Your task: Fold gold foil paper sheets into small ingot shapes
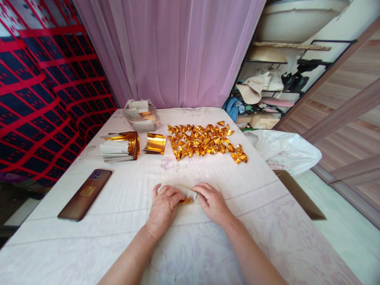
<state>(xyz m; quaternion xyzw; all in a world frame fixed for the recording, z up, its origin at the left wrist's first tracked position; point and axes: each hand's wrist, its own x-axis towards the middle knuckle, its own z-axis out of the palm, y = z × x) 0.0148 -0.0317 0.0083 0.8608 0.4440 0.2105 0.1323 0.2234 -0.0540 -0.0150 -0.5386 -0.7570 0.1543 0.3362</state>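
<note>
Near the front middle of the table, a sheet of gold foil paper [187, 193] lies partly folded, its pale back up and a bit of gold showing below. My left hand [165, 204] is closed on its left side, fingers bent over the paper. On the other side, my right hand [211, 201] pinches the right edge between thumb and fingers. Beyond my hands lie many folded gold paper pieces [204, 140] in loose rows. To their left rest a curled gold sheet [156, 143] and a thick stack of gold-and-grey paper [118, 150].
A brown phone [86, 194] lies at the left of the cloth-covered table [133, 249]. A clear plastic bag of paper [141, 114] stands at the back left. Right of the table are a white plastic bag [287, 150] and a shelf rack [276, 61]. A purple curtain [172, 51] hangs behind.
</note>
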